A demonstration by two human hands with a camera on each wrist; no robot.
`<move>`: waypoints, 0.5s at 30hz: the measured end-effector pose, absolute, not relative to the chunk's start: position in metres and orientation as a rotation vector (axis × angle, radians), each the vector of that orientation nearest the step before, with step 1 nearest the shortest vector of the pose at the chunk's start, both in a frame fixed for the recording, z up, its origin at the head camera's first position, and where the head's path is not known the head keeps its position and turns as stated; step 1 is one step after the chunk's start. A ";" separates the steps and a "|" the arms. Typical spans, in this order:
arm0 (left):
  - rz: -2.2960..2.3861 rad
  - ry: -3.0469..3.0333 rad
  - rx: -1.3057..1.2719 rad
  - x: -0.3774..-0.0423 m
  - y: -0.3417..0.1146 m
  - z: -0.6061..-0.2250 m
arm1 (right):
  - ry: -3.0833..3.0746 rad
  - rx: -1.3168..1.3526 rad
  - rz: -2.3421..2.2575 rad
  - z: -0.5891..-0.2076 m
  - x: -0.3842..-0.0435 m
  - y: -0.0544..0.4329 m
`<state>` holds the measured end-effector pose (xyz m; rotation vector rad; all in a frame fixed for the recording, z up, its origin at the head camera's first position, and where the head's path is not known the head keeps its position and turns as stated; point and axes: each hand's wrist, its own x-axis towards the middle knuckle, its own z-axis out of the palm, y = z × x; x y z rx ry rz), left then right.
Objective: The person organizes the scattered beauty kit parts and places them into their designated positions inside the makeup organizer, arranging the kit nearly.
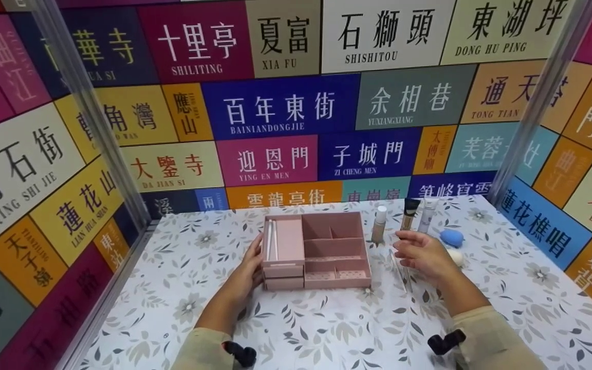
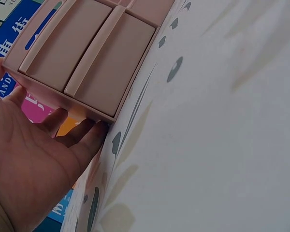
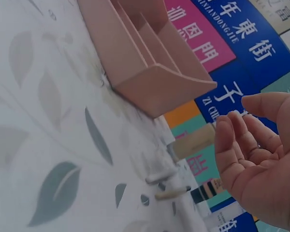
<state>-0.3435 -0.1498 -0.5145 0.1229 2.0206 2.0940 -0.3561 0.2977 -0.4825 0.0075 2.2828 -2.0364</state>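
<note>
Checking the right hand (image 1: 424, 254) first: its fingers are loosely bent, thumb set apart, with nothing visible between them. Taking 12 o'clock as away from the person, the black-topped tube (image 1: 408, 215) stands upright just beyond these fingers at about 12 o'clock, long axis vertical. The white-capped bottle (image 1: 378, 228), also upright, is near 10 o'clock. Thin sticks (image 3: 170, 195) lie on the desk (image 1: 327, 329) close by, at about 7 o'clock, their length running roughly 11 to 5. The pink organizer (image 1: 291, 241) sits at 9 o'clock, its long side running 9 to 3. The left hand (image 1: 247, 264) touches its 9 o'clock wall, fingers mostly extended, no closed hold noted. Assessment: the right hand is nearer all these loose items; contact between its fingers and the tube cannot be confirmed.
</note>
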 end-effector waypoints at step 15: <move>2.085 2.033 0.088 -0.344 -0.148 -0.512 | 2.212 0.266 -2.069 -0.508 -0.371 0.323</move>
